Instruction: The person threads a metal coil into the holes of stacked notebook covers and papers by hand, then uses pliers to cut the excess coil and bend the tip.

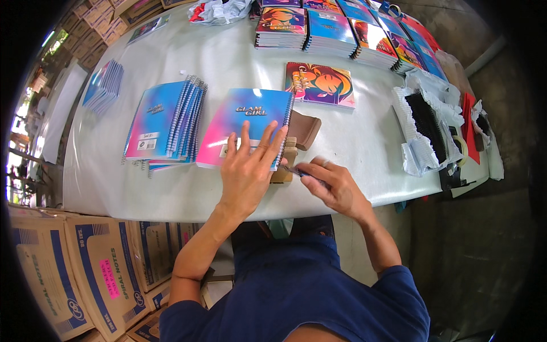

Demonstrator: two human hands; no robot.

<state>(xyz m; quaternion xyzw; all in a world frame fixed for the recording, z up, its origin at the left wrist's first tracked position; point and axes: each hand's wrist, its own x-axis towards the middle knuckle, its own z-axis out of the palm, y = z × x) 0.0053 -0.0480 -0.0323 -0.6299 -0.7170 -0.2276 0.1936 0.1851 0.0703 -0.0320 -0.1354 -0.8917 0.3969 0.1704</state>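
Observation:
A blue and pink spiral notebook [228, 114] lies in front of me, its wire coil along the right edge. My left hand [249, 157] rests flat on its cover with the fingers spread. At the coil's lower end, my right hand [333, 185] is closed around a small dark-handled tool [296, 170] with a metal tip, possibly pliers. The tip is close to the wire; I cannot tell whether it touches. Beneath the coil side sits a small wooden block [283, 173], partly covered by the notebook. A brown curved piece [305, 130] lies beside it.
Left of it stands a stack of spiral notebooks [156, 122], with another pile [103, 85] farther left. An orange-purple notebook [322, 85] lies beyond. Many notebook stacks [330, 31] fill the far side. Bubble wrap around black coils [427, 125] is at right; cartons [102, 268] stand lower left.

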